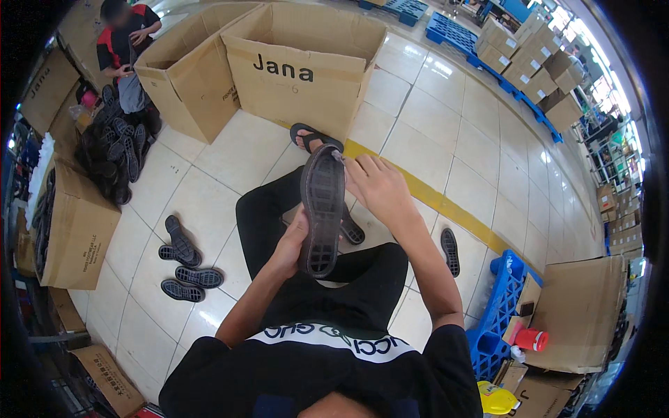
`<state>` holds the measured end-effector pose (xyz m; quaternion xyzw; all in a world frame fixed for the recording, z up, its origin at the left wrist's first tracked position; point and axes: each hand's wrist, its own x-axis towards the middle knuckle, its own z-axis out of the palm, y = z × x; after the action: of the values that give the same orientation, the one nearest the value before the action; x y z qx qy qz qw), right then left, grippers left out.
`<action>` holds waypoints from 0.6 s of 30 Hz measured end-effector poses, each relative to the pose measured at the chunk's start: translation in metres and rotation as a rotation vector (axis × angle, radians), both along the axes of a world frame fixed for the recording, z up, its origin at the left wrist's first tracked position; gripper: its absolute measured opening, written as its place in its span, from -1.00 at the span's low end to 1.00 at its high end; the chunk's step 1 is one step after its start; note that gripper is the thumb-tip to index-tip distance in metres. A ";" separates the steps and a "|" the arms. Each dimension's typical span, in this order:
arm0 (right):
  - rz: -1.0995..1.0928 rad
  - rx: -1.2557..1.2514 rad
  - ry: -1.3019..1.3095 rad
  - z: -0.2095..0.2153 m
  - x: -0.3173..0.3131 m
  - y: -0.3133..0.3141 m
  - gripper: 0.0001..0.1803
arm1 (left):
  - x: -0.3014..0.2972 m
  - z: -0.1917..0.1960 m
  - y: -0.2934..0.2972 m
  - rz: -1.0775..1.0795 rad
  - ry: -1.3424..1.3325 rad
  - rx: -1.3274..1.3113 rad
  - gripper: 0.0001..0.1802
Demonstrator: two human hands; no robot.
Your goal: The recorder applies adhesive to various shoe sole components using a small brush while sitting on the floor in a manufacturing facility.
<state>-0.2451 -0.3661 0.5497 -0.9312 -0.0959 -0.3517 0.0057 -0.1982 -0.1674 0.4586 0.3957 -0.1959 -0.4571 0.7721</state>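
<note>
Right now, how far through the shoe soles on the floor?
Done: cannot tell; no finished pile is marked out. In hand: left hand grips one dark rubber ridged sole, right hand at its toe end. Left: four loose dark soles on the tile at the left, one single sole at the right, plus a dark heap beyond.

The left hand (289, 244) is largely hidden behind the sole (322, 209). The right hand's (376, 187) fingertips are covered by its top edge. A co-worker's (125, 42) face is blurred. Box (306, 63) insides cannot be seen.

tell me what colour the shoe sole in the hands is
Dark grey to black, with a ridged tread; the shoe sole shows in the head view.
</note>
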 end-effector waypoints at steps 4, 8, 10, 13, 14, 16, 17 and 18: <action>-0.142 0.058 0.218 -0.023 -0.007 0.012 -0.78 | 0.004 0.004 0.001 0.043 0.025 0.058 -0.40; -0.144 0.071 0.430 -0.031 -0.017 0.024 -0.82 | 0.011 0.002 -0.002 0.106 0.021 0.079 -0.43; -0.058 0.031 0.420 -0.037 -0.023 0.024 -0.82 | 0.015 -0.006 -0.003 0.119 0.017 0.031 -0.45; 0.039 0.028 0.442 -0.038 -0.032 0.030 -0.83 | 0.019 -0.006 -0.005 0.167 0.024 0.039 -0.48; 0.053 0.063 0.473 -0.036 -0.035 0.034 -0.83 | 0.019 -0.006 -0.006 0.169 0.033 0.046 -0.48; 0.062 0.077 0.537 -0.033 -0.043 0.040 -0.82 | 0.022 -0.006 -0.010 0.212 0.023 0.012 -0.51; 0.068 0.085 0.591 -0.033 -0.046 0.043 -0.82 | 0.022 -0.002 -0.010 0.157 0.053 -0.022 -0.52; 0.069 0.089 0.598 -0.033 -0.050 0.044 -0.82 | 0.023 0.000 -0.010 0.157 0.059 -0.017 -0.52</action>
<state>-0.2948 -0.3218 0.5166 -0.9884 -0.1061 -0.0653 0.0865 -0.1757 -0.1774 0.4585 0.3894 -0.1453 -0.4048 0.8145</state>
